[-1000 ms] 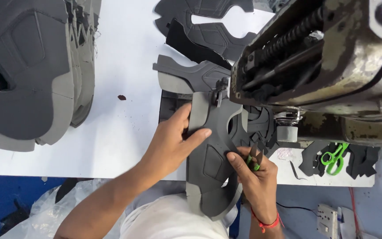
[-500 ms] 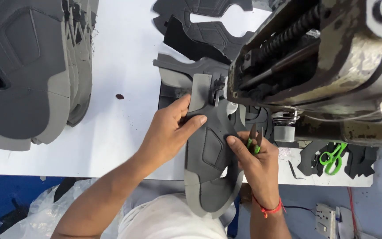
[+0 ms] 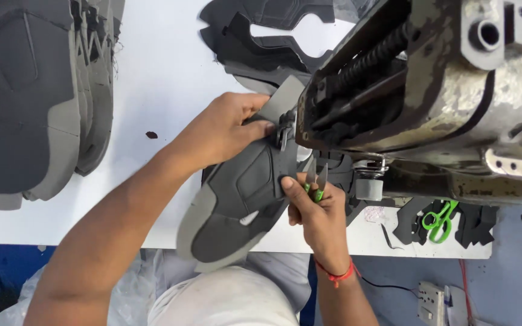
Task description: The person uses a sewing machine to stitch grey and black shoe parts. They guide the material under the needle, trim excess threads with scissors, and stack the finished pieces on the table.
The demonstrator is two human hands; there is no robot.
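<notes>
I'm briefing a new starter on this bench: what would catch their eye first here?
The big worn sewing machine fills the upper right. Just below it, the left hand presses a grey shoe upper toward the needle, while the right hand holds small green snips. Stacked grey uppers lie far left.
</notes>
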